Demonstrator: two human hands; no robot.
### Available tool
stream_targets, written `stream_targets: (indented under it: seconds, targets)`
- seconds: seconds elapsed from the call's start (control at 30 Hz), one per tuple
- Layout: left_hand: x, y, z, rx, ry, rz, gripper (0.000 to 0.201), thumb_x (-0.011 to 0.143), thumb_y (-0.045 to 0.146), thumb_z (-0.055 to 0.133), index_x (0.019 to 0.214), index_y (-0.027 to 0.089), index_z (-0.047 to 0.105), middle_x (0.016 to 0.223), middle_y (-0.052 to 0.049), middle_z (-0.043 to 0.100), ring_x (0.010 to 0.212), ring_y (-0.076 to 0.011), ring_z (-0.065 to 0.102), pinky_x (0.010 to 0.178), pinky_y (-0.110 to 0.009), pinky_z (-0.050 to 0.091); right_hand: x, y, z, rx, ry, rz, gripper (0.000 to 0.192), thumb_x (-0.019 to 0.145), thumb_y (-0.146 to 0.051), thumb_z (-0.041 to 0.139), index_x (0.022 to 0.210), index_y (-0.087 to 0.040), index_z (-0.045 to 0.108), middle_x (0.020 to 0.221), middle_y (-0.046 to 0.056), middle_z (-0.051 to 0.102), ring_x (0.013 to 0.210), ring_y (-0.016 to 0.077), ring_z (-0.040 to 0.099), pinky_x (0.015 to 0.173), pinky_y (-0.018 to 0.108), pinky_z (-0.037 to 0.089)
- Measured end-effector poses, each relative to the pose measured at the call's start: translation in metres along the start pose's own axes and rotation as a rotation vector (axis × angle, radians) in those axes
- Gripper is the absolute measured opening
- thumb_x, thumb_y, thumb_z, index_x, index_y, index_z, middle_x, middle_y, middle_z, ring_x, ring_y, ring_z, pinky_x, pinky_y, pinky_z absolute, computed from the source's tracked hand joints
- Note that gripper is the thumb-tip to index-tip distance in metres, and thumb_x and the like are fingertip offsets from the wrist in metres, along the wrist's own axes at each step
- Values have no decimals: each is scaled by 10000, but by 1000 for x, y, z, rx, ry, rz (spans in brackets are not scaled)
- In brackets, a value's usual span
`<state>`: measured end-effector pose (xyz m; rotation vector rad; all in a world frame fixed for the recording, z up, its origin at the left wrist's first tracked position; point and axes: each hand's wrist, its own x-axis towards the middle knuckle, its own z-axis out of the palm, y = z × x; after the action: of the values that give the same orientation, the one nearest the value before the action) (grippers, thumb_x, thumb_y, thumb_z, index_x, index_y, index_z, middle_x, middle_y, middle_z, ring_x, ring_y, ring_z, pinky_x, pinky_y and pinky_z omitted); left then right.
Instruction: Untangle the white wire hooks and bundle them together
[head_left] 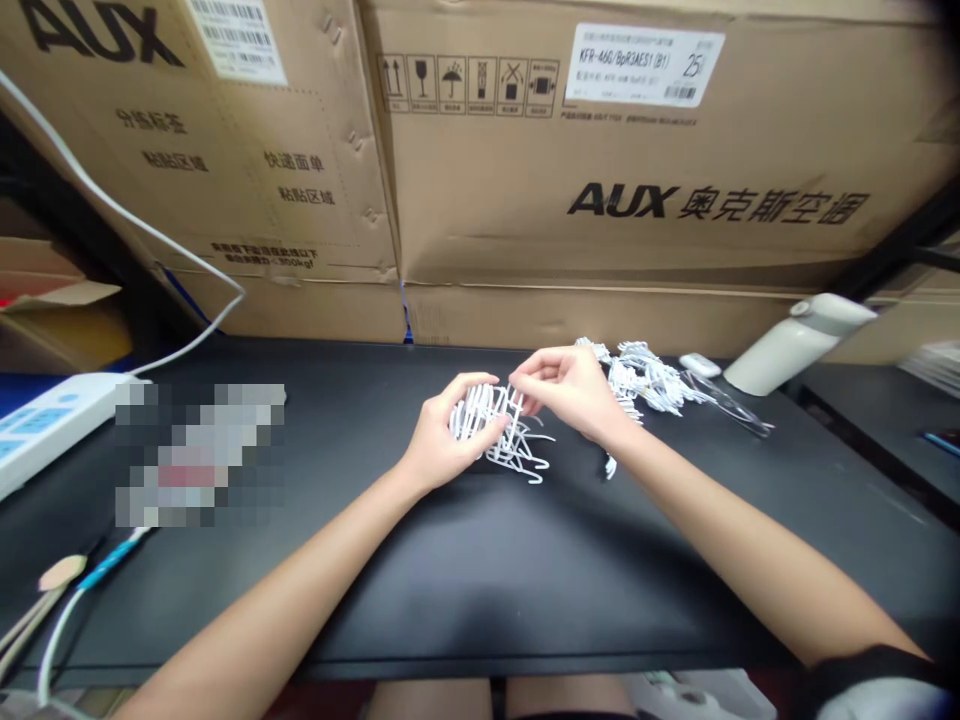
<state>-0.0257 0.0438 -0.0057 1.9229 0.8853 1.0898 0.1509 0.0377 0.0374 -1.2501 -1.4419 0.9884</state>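
Note:
My left hand (442,430) is wrapped around a bunch of thin white hooks (517,455), their curved ends sticking out to the right, low over the black table (420,590). At the upper right of this bunch, the thumb and fingers of my right hand (566,390) are pinched on one slim white piece, which looks like another hook. Its far end is hidden by my fingers. Behind my right wrist lies a heap of similar white hooks (649,375), partly covered by the forearm.
Large cardboard boxes (487,200) form a wall behind the table. To the right are a pair of glasses (731,405), a small white case (699,365) and a tilted pale bottle (795,345). On the left lie a white power strip (67,420), a blurred-out object (202,450) and cables.

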Motion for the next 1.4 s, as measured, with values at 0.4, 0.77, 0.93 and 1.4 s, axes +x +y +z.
stream_targets:
  seconds: [0.4, 0.77, 0.93, 1.4]
  targets:
    - [7, -3, 2, -331, -76, -236, 401, 764, 402, 654, 1094, 196, 557, 800, -8, 598, 571, -119, 558, 453, -213, 467, 1, 1, 0, 228, -74, 111, 338, 611, -382, 798, 770, -107, 681, 593, 43, 684, 523, 134, 663, 526, 213, 570]
    - [15, -11, -6, -792, -200, -591, 434, 723, 258, 686, 1120, 172, 535, 790, -15, 614, 584, -112, 619, 397, -167, 490, 12, 15, -8, 377, -206, 318, 193, 636, -218, 795, 775, -117, 708, 652, 46, 717, 601, 106, 688, 545, 135, 553]
    - [12, -15, -7, -854, -287, -580, 468, 698, 213, 708, 1134, 181, 540, 828, -25, 614, 633, -119, 637, 430, -155, 505, 10, 15, -2, 380, -202, 345, 207, 625, -241, 806, 751, -111, 705, 613, 34, 699, 542, 82, 658, 540, 134, 550]
    - [12, -22, -8, -931, -305, -547, 454, 698, 176, 633, 1140, 183, 530, 870, -28, 611, 668, -136, 630, 434, -188, 521, 9, 11, -8, 263, -333, 182, 316, 629, -291, 794, 870, -107, 705, 724, 46, 720, 673, 126, 685, 681, 234, 569]
